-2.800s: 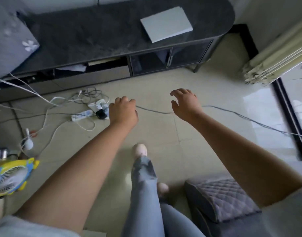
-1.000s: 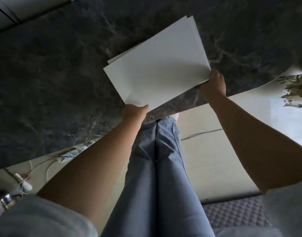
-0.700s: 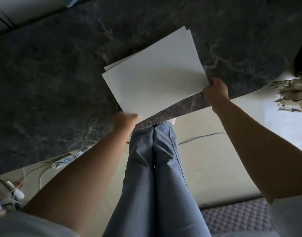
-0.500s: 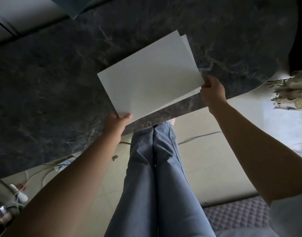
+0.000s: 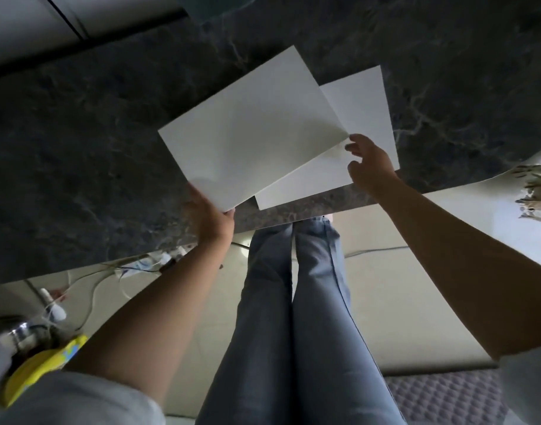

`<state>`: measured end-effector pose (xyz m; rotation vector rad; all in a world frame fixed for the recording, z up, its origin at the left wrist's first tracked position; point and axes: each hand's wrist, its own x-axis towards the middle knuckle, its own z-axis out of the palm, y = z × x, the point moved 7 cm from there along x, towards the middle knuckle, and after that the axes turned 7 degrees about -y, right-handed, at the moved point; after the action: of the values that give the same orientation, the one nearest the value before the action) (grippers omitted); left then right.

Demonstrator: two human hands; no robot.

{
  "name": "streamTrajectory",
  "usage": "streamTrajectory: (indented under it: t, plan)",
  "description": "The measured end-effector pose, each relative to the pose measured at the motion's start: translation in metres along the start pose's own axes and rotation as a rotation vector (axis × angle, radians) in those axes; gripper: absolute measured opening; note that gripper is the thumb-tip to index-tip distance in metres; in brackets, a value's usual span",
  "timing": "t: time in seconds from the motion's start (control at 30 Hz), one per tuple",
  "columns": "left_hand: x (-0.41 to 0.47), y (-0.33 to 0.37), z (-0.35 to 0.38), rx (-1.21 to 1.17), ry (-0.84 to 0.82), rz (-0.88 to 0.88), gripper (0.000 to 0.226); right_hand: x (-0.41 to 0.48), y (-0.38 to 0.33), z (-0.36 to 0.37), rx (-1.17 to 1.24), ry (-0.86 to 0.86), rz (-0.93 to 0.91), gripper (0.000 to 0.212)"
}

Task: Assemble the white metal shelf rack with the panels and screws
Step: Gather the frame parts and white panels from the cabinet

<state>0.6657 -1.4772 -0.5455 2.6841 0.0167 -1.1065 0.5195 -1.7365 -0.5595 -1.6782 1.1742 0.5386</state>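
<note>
Left hand and right hand reach over a long dark marbled cabinet top. Near its front edge, an upper white panel, flat and rectangular, overlaps a lower white panel, the two fanned apart. The left hand grips the upper panel's near corner. The right hand's fingers are loosely spread over the lower panel, holding nothing.

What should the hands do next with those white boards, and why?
Probably lift the top panel clear with the left hand. That hand grips its near corner, and it overlaps the lower panel lying on the dark countertop. The right hand hovers over the lower panel with loose fingers, holding nothing.
</note>
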Motion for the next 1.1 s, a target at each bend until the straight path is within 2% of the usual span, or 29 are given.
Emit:
streamTrajectory:
  t: [0.07,0.17,0.2,0.27,0.33,0.43,0.5,0.6,0.63,0.73,0.8,0.93,1.1]
  plan:
    - [0.009,0.006,-0.002,0.128,0.012,0.024,0.077,0.000,0.008,-0.012,-0.196,0.065,0.005,0.051]
    - [0.020,0.021,0.002,0.520,0.009,0.156,0.069,0.005,0.020,-0.029,-0.406,0.151,0.016,0.051]
    - [0.024,0.026,0.005,0.667,-0.003,0.197,0.071,0.007,0.021,-0.032,-0.456,0.149,0.019,0.052]
    - [0.024,0.036,0.010,0.814,-0.056,0.224,0.070,0.012,0.015,-0.033,-0.588,0.116,-0.036,0.053]
    - [0.022,0.043,0.014,0.947,-0.132,0.253,0.059,0.020,0.003,-0.034,-0.721,0.087,-0.131,0.054]
    - [0.015,0.066,0.015,1.208,-0.109,0.403,0.044,0.037,-0.012,-0.044,-0.827,0.075,-0.167,0.057]
    - [0.001,0.082,0.020,1.204,-0.096,0.503,0.040,0.048,-0.018,-0.052,-0.852,0.076,-0.146,0.062]
    - [-0.015,0.104,0.028,0.987,-0.134,0.610,0.034,0.064,-0.027,-0.062,-0.806,0.098,-0.147,0.072]
    - [-0.018,0.113,0.027,0.928,-0.097,0.648,0.040,0.069,-0.029,-0.063,-0.801,0.086,-0.157,0.079]
    - [-0.011,0.115,0.037,0.973,-0.119,0.550,0.069,0.082,-0.035,-0.057,-0.939,-0.010,-0.213,0.103]
    - [-0.006,0.116,0.040,0.988,-0.131,0.503,0.080,0.088,-0.037,-0.056,-1.008,-0.034,-0.251,0.110]
    - [-0.004,0.118,0.040,1.028,-0.132,0.535,0.084,0.076,-0.027,-0.053,-1.032,0.027,-0.247,0.114]
    - [-0.008,0.123,0.029,0.958,-0.165,0.544,0.090,0.018,0.033,-0.017,-0.892,0.022,-0.029,0.107]
